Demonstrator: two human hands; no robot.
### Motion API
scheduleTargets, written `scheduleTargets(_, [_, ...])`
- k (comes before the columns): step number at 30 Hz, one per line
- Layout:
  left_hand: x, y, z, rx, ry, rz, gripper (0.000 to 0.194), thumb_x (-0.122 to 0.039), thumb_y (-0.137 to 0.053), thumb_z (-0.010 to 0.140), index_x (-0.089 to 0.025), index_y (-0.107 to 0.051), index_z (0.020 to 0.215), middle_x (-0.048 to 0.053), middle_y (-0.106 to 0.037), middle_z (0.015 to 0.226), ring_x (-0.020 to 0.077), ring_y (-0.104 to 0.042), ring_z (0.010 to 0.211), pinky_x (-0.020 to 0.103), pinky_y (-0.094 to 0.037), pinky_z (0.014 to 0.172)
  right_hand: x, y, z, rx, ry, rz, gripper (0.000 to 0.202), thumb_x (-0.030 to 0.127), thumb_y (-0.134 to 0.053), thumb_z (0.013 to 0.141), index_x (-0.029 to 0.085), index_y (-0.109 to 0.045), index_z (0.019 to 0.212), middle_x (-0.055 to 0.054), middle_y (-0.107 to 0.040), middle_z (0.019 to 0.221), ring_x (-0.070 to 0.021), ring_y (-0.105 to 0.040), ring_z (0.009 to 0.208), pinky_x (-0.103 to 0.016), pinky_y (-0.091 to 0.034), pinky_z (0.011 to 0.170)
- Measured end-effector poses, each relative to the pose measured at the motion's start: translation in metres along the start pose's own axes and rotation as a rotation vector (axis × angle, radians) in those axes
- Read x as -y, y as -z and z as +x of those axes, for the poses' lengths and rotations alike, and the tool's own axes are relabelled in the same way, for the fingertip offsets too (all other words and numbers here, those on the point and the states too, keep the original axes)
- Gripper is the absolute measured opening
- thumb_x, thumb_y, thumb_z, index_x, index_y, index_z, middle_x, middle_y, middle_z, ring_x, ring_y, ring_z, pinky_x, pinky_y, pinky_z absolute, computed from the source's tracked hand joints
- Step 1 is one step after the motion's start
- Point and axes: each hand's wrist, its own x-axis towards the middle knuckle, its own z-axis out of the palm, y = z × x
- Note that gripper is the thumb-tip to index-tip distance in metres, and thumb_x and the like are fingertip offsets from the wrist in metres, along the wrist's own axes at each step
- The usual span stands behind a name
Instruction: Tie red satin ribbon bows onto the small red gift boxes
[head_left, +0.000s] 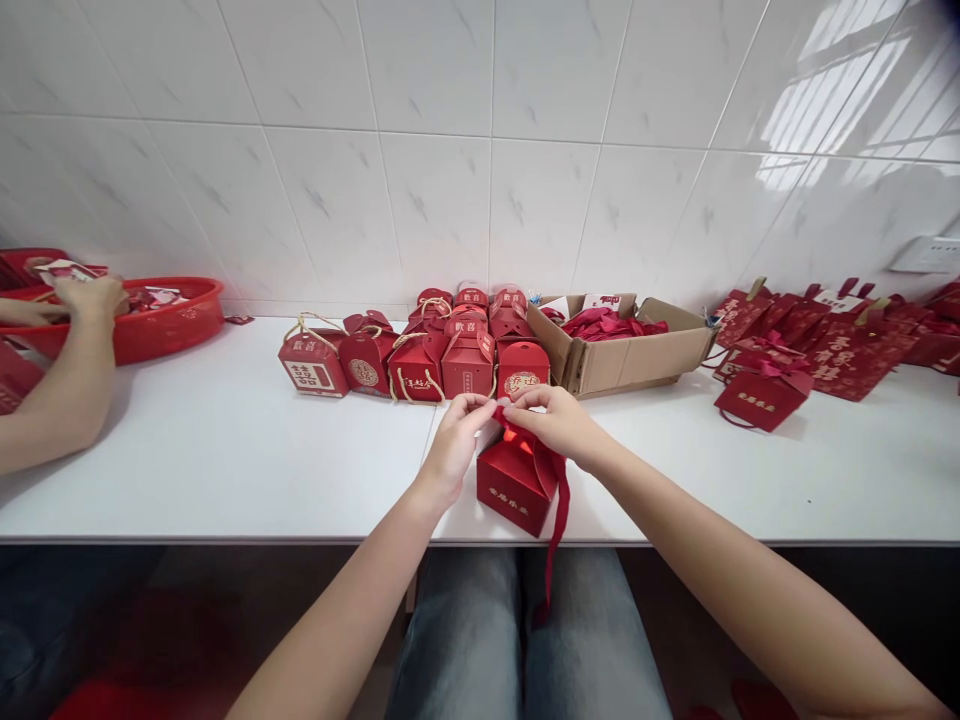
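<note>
A dark red gift box (516, 488) with gold lettering stands on the white table near its front edge, directly before me. Above its top, my left hand (459, 440) pinches red ribbon between thumb and fingertips. My right hand (553, 418) meets it from the other side, its fingers also closed on the ribbon. One long ribbon tail (559, 520) runs down the box's right side and hangs past the table edge. The fingers partly cover the ribbon at the top of the box.
Several finished-looking red boxes (367, 365) stand in rows behind. A cardboard box (637, 355) holds red ribbons. To the right sit a bow-tied box (765, 395) and red bags (862, 345). At left, a co-worker's arm (94, 370) reaches over a red basin (180, 325).
</note>
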Motion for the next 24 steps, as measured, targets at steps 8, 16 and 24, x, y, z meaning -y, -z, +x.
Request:
scheduleTargets(8, [-0.0048,0.0081,0.0044,0.18,-0.099,0.16,0.024,-0.037,-0.049,0.082,-0.018,-0.048,0.067,-0.002,-0.046,0.071,0.0124,-0.045,0.069,0.025,-0.038,0.066,0.0007,0.0004,-0.0013,0.016,0.011,-0.038,0.023,0.032,-0.054,0.072,0.015,-0.063,0.058,-0.001,-0.058,0.062,-0.0122,-0.05,0.06,-0.023,-0.037,0.057])
scheduleTargets(16, [-0.0103,0.0062,0.0062,0.195,-0.192,0.308,0.021,-0.039,-0.054,0.081,-0.019,-0.056,0.076,-0.001,-0.056,0.073,0.0142,-0.053,0.071,0.024,-0.042,0.065,-0.0019,-0.0001,0.0003,-0.013,-0.061,-0.087,0.023,0.031,-0.051,0.072,0.016,-0.058,0.056,0.002,-0.049,0.054,-0.0095,-0.043,0.054,-0.022,-0.031,0.053])
scheduleTargets(24, [-0.0095,0.0088,0.0071,0.098,-0.199,0.325,0.031,-0.043,-0.065,0.073,-0.019,-0.073,0.09,0.006,-0.073,0.094,0.0251,-0.064,0.091,0.032,-0.049,0.079,-0.0013,0.0024,0.0007,-0.036,-0.013,-0.047,0.021,0.03,-0.055,0.076,0.017,-0.069,0.069,-0.001,-0.064,0.068,-0.0138,-0.056,0.071,-0.024,-0.04,0.065])
